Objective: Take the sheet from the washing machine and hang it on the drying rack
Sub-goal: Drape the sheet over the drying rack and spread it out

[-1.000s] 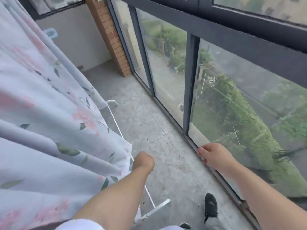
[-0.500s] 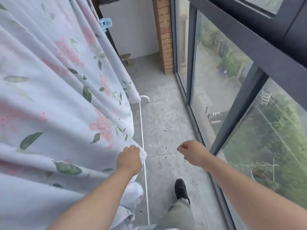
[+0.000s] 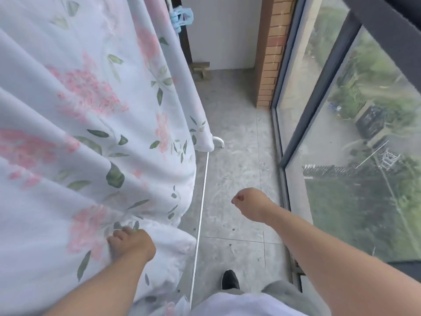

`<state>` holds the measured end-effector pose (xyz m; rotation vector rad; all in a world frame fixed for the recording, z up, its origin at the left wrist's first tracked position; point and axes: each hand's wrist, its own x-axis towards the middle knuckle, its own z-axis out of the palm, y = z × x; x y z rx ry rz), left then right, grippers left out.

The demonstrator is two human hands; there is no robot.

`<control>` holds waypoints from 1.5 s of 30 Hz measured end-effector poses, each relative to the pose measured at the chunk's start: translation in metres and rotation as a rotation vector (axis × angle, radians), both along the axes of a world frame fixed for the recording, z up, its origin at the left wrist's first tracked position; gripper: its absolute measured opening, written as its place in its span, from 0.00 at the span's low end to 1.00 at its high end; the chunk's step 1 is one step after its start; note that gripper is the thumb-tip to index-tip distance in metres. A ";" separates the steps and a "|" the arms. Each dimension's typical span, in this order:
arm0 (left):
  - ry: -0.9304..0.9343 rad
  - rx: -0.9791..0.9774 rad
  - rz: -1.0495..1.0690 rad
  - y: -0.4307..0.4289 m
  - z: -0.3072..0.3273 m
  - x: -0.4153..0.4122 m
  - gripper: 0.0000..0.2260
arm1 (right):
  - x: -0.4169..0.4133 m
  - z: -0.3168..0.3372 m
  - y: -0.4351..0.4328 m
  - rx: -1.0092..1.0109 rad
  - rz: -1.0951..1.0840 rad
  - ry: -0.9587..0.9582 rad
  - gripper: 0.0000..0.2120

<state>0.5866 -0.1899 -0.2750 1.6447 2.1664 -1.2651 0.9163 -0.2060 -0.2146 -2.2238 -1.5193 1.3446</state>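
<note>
A pale sheet point(image 3: 91, 133) printed with pink flowers and green leaves hangs over the white drying rack point(image 3: 200, 208) and fills the left half of the view. My left hand point(image 3: 131, 244) grips the sheet near its lower edge, fingers curled into the fabric beside a turned-up white fold. My right hand point(image 3: 249, 205) is held out over the floor to the right of the rack's rail, curled into a fist with nothing in it. Most of the rack is hidden under the sheet; only a thin rail and a curved end show.
A blue clothes peg point(image 3: 182, 18) sits at the top by the sheet. Floor-to-ceiling glass with a dark frame point(image 3: 319, 83) runs along the right. A brick pillar point(image 3: 271, 55) and a small wooden stool point(image 3: 201, 67) stand at the far end. My black shoe point(image 3: 230, 279) is on the tiled floor.
The view has swung left along the balcony. My left hand moved down and further onto the sheet. My right hand came away from the window and now hangs over the floor.
</note>
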 end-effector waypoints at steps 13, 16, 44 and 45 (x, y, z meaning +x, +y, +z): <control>-0.359 0.326 0.706 0.047 -0.009 -0.014 0.33 | -0.028 -0.018 0.236 -0.004 0.566 -0.068 0.14; -0.344 0.399 0.972 0.040 -0.014 0.008 0.27 | -0.032 -0.021 0.287 -0.002 0.753 -0.096 0.13; -0.211 1.262 1.736 0.057 -0.264 0.074 0.48 | -0.212 -0.308 0.263 0.203 0.914 -0.053 0.44; -0.145 1.342 1.648 0.053 -0.283 0.063 0.45 | -0.221 -0.324 0.272 0.278 0.877 -0.001 0.43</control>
